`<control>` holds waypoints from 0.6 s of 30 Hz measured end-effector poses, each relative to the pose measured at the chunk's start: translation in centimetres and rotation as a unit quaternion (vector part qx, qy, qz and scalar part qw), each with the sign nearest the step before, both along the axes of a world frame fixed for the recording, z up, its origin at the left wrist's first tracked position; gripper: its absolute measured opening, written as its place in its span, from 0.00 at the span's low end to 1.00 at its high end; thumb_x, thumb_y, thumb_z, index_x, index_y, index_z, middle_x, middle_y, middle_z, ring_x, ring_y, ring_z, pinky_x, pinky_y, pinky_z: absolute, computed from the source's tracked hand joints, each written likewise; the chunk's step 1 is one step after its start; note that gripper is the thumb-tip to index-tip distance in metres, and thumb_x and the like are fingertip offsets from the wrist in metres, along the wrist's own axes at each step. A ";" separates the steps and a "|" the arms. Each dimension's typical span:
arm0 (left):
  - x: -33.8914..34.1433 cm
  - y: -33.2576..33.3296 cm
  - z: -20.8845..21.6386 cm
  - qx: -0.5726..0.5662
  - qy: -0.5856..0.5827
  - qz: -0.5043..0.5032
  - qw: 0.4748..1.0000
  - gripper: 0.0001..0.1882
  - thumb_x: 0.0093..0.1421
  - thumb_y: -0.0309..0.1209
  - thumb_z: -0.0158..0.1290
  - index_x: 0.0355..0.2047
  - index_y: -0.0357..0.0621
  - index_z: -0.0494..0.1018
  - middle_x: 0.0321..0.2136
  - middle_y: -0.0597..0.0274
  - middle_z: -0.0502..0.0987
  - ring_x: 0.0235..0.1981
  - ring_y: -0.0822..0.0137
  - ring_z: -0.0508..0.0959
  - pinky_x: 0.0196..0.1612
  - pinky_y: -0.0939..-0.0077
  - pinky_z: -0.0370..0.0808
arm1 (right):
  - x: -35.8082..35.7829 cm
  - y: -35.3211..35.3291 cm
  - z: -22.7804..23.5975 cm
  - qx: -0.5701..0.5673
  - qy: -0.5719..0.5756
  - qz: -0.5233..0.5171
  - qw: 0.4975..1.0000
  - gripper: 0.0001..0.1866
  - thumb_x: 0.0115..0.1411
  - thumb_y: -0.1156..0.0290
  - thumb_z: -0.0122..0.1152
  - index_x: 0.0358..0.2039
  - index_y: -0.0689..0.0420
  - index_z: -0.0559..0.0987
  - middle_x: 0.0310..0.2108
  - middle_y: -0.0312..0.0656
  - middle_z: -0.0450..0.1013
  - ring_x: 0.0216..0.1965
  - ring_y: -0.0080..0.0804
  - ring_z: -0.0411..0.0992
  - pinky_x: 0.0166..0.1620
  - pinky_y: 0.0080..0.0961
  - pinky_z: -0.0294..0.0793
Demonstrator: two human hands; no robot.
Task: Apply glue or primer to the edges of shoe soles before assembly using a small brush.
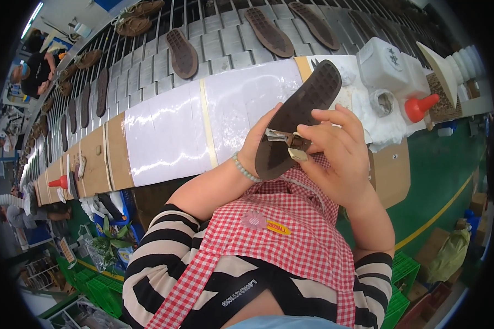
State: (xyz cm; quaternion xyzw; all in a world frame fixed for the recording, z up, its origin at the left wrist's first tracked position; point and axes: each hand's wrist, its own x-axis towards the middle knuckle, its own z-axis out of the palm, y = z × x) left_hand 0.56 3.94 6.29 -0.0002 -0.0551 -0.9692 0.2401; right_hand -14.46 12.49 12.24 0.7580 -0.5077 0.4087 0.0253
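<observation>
Head view: the left hand (260, 137) is curled round the lower left edge of a dark sole (307, 98), gripping it aslant, tread side in sight, before the apron (280, 214) and partly over the table's near edge. Across the sole, the right hand (337, 151) is half closed, thumb and forefinger pinching a small tool (278, 135) with a silvery end; its other fingers are loosely bent. A pale lump (298, 155) shows at the thumb tip; whether it is held or worn cannot be told.

Beyond the hands, a white sheet (164, 142), crossed by tape (208, 123), covers part of the table. To the right stand a white jug (379, 63), a jar (385, 102) and a red-topped bottle (420, 108), with white cloth (379, 129) near them. Behind the table runs a slatted conveyor (219, 46) bearing further soles (181, 53) and, farther left, shoes (133, 26). A co-worker (35, 74) is at the far left; green crates (403, 268) flank the striped sleeves (159, 263).
</observation>
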 end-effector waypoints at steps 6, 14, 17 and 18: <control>0.1 -0.6 -1.2 0.031 -0.031 -0.015 0.999 0.26 0.75 0.44 0.33 0.61 0.38 0.66 0.52 0.49 0.76 0.49 0.58 0.79 0.53 0.63 0.78 | 0.6 0.5 0.2 0.056 -0.004 0.082 0.995 0.22 0.41 0.76 0.71 0.42 0.54 0.83 0.38 0.35 0.78 0.52 0.38 0.73 0.62 0.50 0.65; 0.1 -0.5 -1.6 0.035 -0.025 -0.011 0.999 0.26 0.75 0.42 0.32 0.62 0.38 0.66 0.52 0.49 0.76 0.49 0.56 0.79 0.54 0.63 0.78 | 0.1 0.6 0.5 0.081 0.028 0.145 0.986 0.18 0.44 0.72 0.69 0.40 0.51 0.84 0.38 0.32 0.78 0.53 0.34 0.72 0.64 0.47 0.63; 0.3 -0.4 -1.4 0.063 0.014 -0.050 0.997 0.27 0.75 0.43 0.31 0.63 0.38 0.64 0.53 0.47 0.74 0.51 0.53 0.78 0.54 0.61 0.78 | -0.2 0.7 0.9 0.082 0.056 0.151 0.983 0.14 0.48 0.70 0.65 0.38 0.48 0.85 0.38 0.30 0.79 0.53 0.32 0.72 0.66 0.46 0.61; 0.4 -0.4 -1.1 0.086 0.032 -0.085 0.992 0.27 0.75 0.44 0.31 0.64 0.38 0.63 0.55 0.45 0.73 0.52 0.51 0.77 0.54 0.60 0.78 | -0.3 0.7 1.1 0.086 0.068 0.151 0.982 0.12 0.50 0.69 0.63 0.37 0.47 0.85 0.37 0.29 0.79 0.53 0.32 0.72 0.66 0.45 0.61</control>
